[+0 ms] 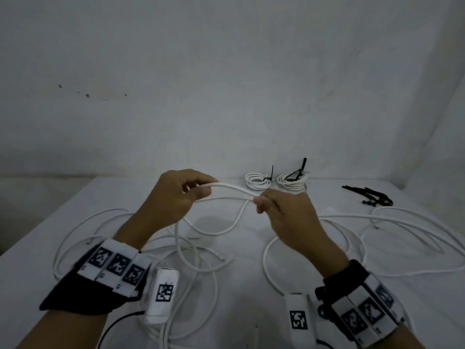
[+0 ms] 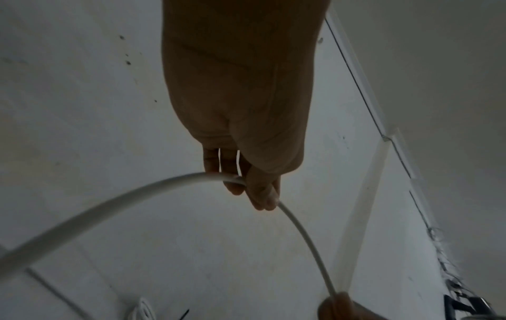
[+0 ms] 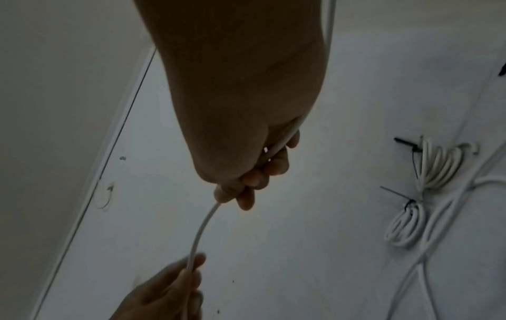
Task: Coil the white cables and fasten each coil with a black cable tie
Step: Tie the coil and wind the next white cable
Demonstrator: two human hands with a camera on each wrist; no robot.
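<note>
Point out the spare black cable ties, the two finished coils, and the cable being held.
spare black cable ties (image 1: pixel 372 196): head view, middle of the pile.
finished coils (image 1: pixel 258 181): head view, left coil's rim.
held white cable (image 1: pixel 231 187): head view, span between hands.

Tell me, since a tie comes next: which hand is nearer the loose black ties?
Right. The right hand holds the cable nearer the ties; the left hand is farther away.

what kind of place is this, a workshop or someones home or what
Hard to say; probably a plain indoor room set up for cable sorting. A white-covered table stands against a bare, scuffed white wall, holding only loose white cables, two tied coils and spare black cable ties.
</note>
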